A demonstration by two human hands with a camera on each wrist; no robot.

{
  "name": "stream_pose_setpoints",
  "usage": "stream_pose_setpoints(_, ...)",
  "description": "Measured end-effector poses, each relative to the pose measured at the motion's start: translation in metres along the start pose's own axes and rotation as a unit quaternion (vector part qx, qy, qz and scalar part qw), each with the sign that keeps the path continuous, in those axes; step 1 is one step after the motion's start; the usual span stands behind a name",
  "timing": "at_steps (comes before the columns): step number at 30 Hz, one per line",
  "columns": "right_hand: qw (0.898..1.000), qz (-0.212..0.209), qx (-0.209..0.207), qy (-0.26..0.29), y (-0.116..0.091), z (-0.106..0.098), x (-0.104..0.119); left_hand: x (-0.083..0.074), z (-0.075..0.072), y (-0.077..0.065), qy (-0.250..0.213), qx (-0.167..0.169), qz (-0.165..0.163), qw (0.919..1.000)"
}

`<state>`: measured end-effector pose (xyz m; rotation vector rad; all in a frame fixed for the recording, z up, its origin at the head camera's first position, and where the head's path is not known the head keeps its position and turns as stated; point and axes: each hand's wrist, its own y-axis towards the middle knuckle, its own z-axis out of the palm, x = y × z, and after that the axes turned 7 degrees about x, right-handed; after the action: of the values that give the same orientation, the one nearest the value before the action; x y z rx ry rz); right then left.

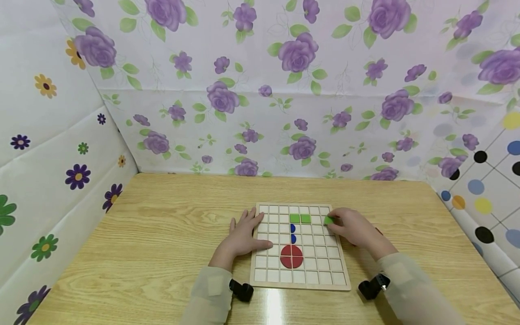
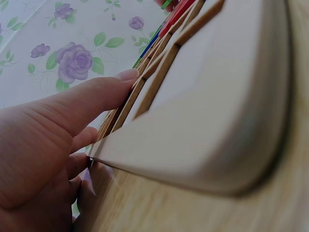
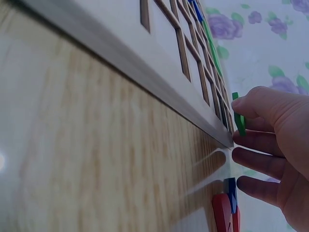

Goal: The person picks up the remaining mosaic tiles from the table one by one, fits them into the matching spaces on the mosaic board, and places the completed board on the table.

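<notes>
A wooden grid board [image 1: 300, 286] with white cells lies on the table. My left hand [image 1: 243, 237] rests at its left edge, fingers spread; in the left wrist view the thumb [image 2: 96, 96] reaches over the rim onto the grid. At the board's upper right side, my right hand [image 1: 352, 229] pinches a green tile [image 3: 239, 118] between thumb and fingers, just over the edge cells. Two green squares [image 1: 294, 218] sit side by side in an upper row. Below them come two blue half circles [image 1: 293, 228], then red quarter pieces [image 1: 286, 262] forming a circle.
Red pieces [image 3: 222, 212] and a blue piece [image 3: 231, 193] lie on the table right of the board, mostly hidden beneath my right hand in the head view. Flower-printed cloth [image 1: 243, 126] hangs behind the wooden table [image 1: 183, 216]. Each wrist wears a small black camera [image 1: 373, 286].
</notes>
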<state>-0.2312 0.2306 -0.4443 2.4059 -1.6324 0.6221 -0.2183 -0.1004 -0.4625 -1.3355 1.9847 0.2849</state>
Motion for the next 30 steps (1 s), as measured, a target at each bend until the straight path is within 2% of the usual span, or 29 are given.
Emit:
stream_pose_setpoints(10, 1.0, 0.005, 0.015, -0.01, 0.004, 0.0, 0.005, 0.0, 0.001, 0.0, -0.001, -0.002, 0.002, 1.0)
stream_pose_setpoints(19, 1.0, -0.016, 0.019, -0.01, 0.008, 0.003, 0.007, -0.001, 0.0, -0.001, -0.002, -0.001, 0.001, 1.0)
stream_pose_setpoints(30, 1.0, -0.008, 0.017, -0.004, 0.013, 0.005, 0.011, -0.001, 0.0, 0.0, 0.001, 0.0, 0.001, 1.0)
